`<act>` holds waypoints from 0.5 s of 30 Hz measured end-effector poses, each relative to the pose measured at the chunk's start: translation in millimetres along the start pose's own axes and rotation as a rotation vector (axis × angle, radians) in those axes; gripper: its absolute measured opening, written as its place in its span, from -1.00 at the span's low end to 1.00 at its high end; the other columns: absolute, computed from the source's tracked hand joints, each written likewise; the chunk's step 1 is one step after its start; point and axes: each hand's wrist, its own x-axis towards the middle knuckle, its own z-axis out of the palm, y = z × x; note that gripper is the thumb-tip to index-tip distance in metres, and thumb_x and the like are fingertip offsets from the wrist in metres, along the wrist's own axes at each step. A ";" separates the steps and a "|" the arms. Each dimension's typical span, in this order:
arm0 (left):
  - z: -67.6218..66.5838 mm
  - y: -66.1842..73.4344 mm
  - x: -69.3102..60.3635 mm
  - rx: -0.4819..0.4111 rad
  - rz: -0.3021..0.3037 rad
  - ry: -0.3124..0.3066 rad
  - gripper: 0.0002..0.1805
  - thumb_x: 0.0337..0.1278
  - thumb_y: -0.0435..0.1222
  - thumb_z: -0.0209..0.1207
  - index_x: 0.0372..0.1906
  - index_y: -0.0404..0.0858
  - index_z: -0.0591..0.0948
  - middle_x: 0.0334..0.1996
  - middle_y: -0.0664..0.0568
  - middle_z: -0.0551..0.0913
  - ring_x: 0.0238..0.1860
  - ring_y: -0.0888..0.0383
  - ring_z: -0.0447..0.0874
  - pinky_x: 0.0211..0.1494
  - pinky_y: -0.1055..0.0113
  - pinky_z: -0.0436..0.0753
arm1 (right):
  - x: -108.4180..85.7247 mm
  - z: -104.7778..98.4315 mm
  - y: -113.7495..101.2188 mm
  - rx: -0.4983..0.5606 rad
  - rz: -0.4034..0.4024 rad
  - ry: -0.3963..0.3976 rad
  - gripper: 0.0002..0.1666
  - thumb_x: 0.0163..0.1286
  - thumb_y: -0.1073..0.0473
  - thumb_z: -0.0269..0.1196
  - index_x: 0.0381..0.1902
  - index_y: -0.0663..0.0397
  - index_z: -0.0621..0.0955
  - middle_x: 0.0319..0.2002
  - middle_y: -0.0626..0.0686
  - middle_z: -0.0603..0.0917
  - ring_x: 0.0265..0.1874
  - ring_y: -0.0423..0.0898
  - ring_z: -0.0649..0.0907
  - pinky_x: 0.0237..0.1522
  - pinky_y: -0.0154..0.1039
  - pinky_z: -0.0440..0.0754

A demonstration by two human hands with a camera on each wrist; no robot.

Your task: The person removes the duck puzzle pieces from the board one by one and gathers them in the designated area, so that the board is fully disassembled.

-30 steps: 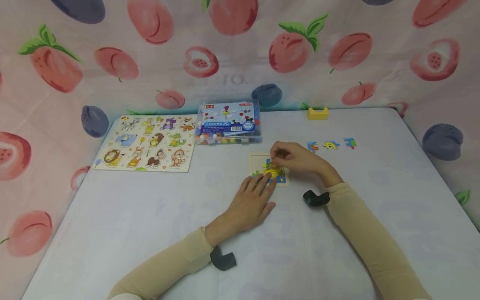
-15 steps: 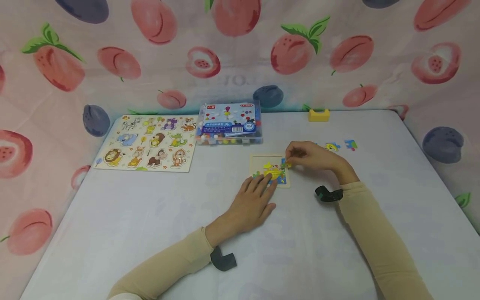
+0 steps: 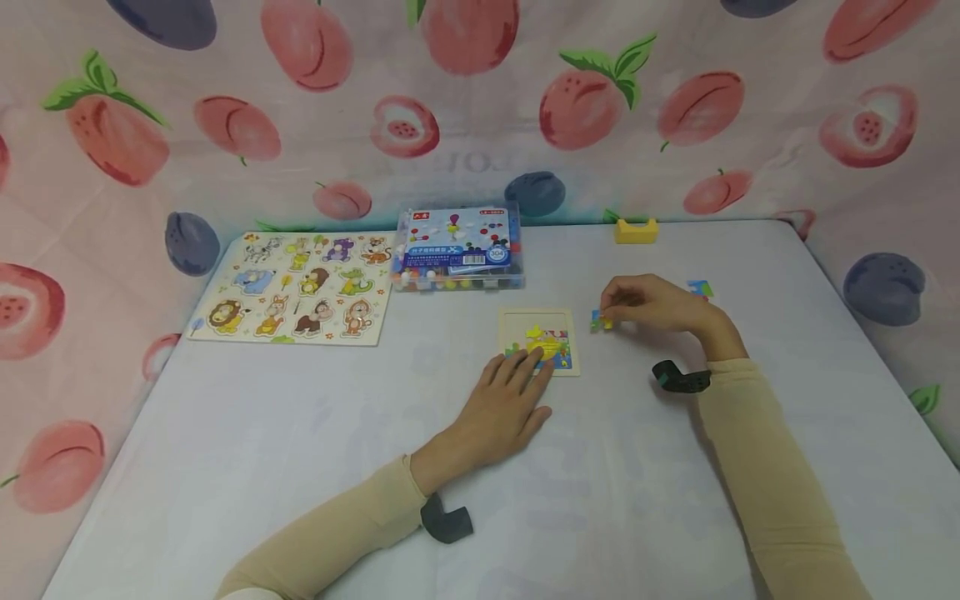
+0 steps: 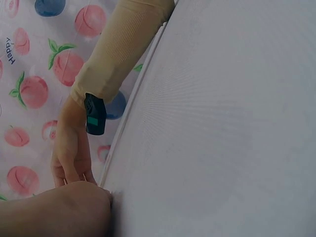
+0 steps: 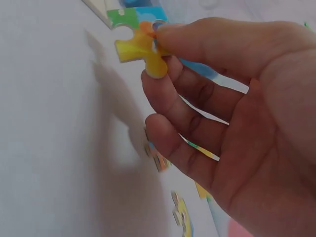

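A jigsaw piece in blue, green and yellow is pinched between the thumb and fingers of my right hand, just right of a small puzzle tray. The right wrist view shows that jigsaw piece up close, tilted above the white table. My left hand lies with fingers extended, their tips on the lower edge of the puzzle tray. Joined yellow, blue and green pieces fill the tray's lower part; its upper part shows bare wood. In the left wrist view, the tray is hidden.
One loose jigsaw piece shows beyond my right hand; others appear in the right wrist view. A yellow block stands at the table's back edge. Behind to the left are a clear plastic box and an animal puzzle board.
My right hand has moved right from over the tray to beside it, taking the pinched jigsaw piece along. My left hand has stayed in place.
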 end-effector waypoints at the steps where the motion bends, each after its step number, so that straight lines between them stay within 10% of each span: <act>1: -0.2 0.1 -0.1 -0.002 -0.001 -0.002 -0.35 0.43 0.05 -0.27 0.48 -0.14 0.07 0.50 -0.09 0.01 0.49 -0.06 -0.02 0.49 -0.01 0.03 | -1.2 -1.7 1.0 -0.009 0.012 0.008 -0.87 0.30 0.12 0.26 -0.24 0.02 0.60 -0.26 0.01 0.63 -0.21 -0.13 0.53 -0.10 -0.38 0.48; 15: 0.1 0.3 -0.9 -0.016 0.000 -0.003 -0.35 0.43 0.05 -0.29 0.49 -0.15 0.05 0.50 -0.09 -0.01 0.50 -0.06 -0.05 0.49 -0.01 0.01 | -16.2 -18.1 13.1 -0.011 0.089 0.001 -0.78 0.32 0.08 0.24 -0.16 0.07 0.61 -0.19 0.04 0.66 -0.19 -0.15 0.57 -0.11 -0.44 0.50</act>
